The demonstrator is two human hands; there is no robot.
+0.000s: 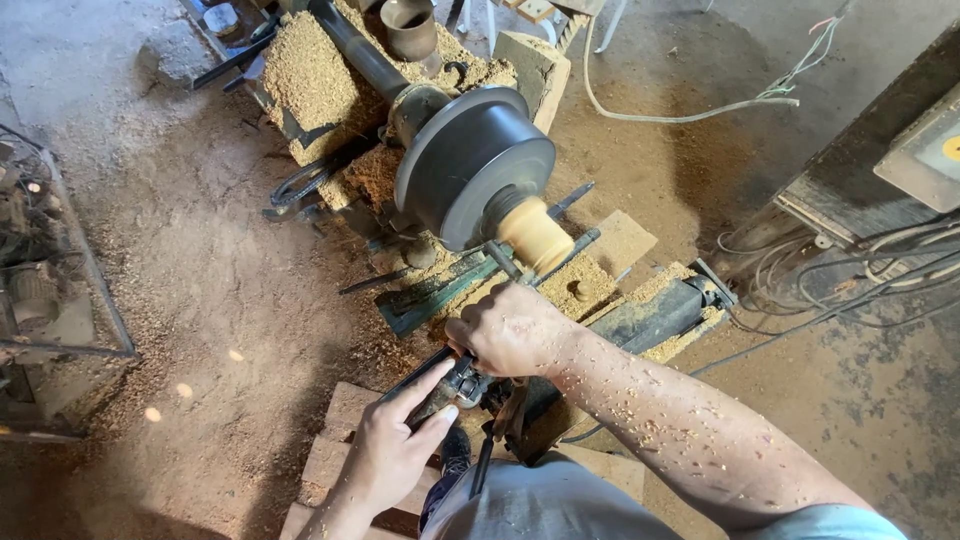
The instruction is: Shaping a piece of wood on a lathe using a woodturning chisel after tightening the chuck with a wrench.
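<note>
A pale round wooden piece (533,232) is mounted on the grey metal disc (470,165) of a wood lathe. My right hand (510,328) grips the shaft of a long dark turning tool (495,262), whose tip rests near the wooden piece. My left hand (392,450) holds the tool's rear end (448,388), fingers wrapped about it. Wood chips stick to my right forearm.
Heaps of sawdust (310,70) cover the lathe bed and the floor. A metal cylinder (410,28) stands at the back. Cables (830,290) run along the right by a dark box. A wooden pallet (335,450) lies under me. Machinery (40,290) stands at left.
</note>
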